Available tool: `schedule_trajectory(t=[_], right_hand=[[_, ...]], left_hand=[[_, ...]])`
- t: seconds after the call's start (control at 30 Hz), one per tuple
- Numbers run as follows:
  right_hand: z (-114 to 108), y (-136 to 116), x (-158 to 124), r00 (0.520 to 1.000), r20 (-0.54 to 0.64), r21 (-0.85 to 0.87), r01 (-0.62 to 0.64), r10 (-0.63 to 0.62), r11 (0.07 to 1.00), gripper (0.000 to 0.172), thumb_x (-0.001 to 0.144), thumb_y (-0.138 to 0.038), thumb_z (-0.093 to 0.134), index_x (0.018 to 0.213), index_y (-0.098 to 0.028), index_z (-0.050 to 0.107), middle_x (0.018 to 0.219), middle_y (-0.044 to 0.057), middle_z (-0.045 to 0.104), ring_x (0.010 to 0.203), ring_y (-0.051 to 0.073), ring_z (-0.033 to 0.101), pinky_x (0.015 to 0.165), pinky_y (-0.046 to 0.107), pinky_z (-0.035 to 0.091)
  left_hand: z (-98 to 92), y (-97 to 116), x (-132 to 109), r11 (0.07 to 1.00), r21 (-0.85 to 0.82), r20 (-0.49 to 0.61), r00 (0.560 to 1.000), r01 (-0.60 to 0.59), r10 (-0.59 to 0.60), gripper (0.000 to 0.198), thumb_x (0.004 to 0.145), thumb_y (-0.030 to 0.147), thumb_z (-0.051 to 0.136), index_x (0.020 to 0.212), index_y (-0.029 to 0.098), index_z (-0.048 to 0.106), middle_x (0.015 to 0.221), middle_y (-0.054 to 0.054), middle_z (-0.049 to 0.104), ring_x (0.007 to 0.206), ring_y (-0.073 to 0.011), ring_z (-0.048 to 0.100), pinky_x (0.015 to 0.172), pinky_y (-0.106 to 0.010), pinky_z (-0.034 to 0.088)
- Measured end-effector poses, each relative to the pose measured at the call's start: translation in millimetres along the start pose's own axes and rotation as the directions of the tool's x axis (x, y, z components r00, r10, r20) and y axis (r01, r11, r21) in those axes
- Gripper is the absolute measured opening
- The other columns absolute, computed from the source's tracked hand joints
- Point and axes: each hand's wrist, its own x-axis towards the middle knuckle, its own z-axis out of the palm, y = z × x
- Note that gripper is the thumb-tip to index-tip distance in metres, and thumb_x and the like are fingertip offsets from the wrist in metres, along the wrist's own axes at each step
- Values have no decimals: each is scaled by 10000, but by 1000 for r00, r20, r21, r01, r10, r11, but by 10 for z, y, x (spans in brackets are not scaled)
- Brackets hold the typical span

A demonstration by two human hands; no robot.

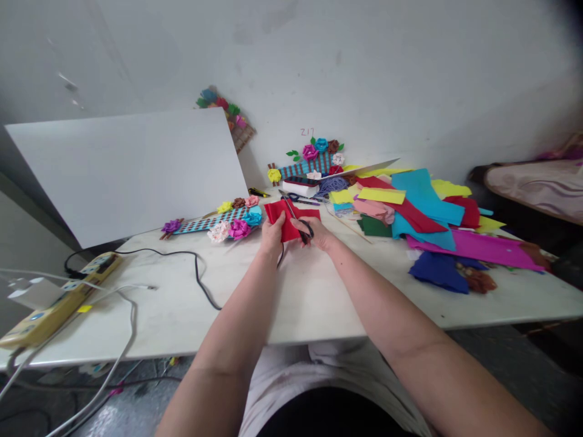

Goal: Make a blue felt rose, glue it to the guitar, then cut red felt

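My left hand point(272, 233) grips a piece of red crepe paper point(288, 227) by its left part, above the middle of the table. In my right hand point(319, 233) is a pair of scissors point(308, 228) with dark handles, its blades pointing up and left across the red paper. Whether the blades are fully closed I cannot tell. Left of my left hand lies a woven blue and brown strip point(204, 221) with paper flowers, among them a magenta one point(239, 229). Pens point(304, 199) and a white box point(300, 187) lie just behind the paper.
A pile of coloured crepe paper point(423, 203) covers the table's right side. A power strip point(64, 300) with cables lies at the left. A large white board point(127, 176) leans on the wall. Another flowered weave point(305, 167) stands at the back. A thin stick point(348, 224) lies right of my hands.
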Motion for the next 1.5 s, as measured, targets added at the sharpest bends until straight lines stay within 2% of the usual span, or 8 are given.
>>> schedule_trajectory(t=[0.37, 0.87, 1.27, 1.5], right_hand=[[5, -15, 2, 1000, -12, 3, 19, -19, 1000, 456, 666, -580, 678, 624, -186, 452, 401, -45, 507, 291, 84, 468, 261, 170, 262], [14, 34, 37, 998, -27, 4, 57, -56, 998, 355, 671, -426, 702, 600, -177, 459, 392, -58, 485, 284, 68, 435, 260, 165, 209], [-8, 3, -6, 1000, 22, 28, 15, -16, 999, 479, 689, -635, 626, 654, -179, 483, 430, -22, 542, 317, 95, 499, 270, 173, 243], [-32, 5, -2, 1000, 21, 40, 19, -20, 999, 502, 682, -654, 618, 641, -172, 485, 429, -10, 558, 320, 110, 524, 275, 173, 248]], left_hand=[[43, 52, -34, 1000, 2, -57, 998, 16, -16, 335, 572, 307, 797, 809, 149, 620, 737, -41, 678, 699, -184, 654, 751, -336, 506], [-20, 13, 14, 1000, -27, -35, 999, -7, 6, 369, 557, 313, 808, 824, 144, 616, 738, -38, 678, 671, -170, 649, 721, -318, 510], [2, 21, -2, 1000, 0, -15, 1000, 12, -12, 369, 554, 334, 809, 812, 152, 617, 751, -40, 680, 667, -169, 645, 718, -310, 499], [-14, -6, 8, 1000, 0, 25, 999, 22, -22, 414, 540, 339, 815, 848, 147, 617, 776, -41, 682, 659, -161, 638, 706, -307, 501]])
